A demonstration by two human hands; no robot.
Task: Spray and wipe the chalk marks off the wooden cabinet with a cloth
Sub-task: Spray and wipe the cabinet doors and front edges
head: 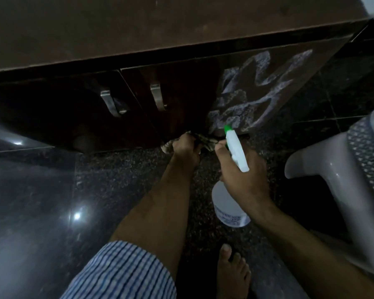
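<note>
A dark wooden cabinet (181,93) stands in front of me, seen from above. White chalk marks (257,91) cover the right part of its right door. My left hand (187,148) grips a crumpled patterned cloth (207,143) low at the door's bottom edge. My right hand (244,175) holds a white spray bottle (235,152) with a green nozzle pointing at the lower chalk marks. The bottle's round body (227,208) hangs below my hand.
Two metal handles (111,103) (158,97) sit on the cabinet doors. A pale plastic stool (333,165) with a patterned seat stands close at the right. My bare foot (232,272) rests on the speckled granite floor (117,180). Dark tiles line the wall at right.
</note>
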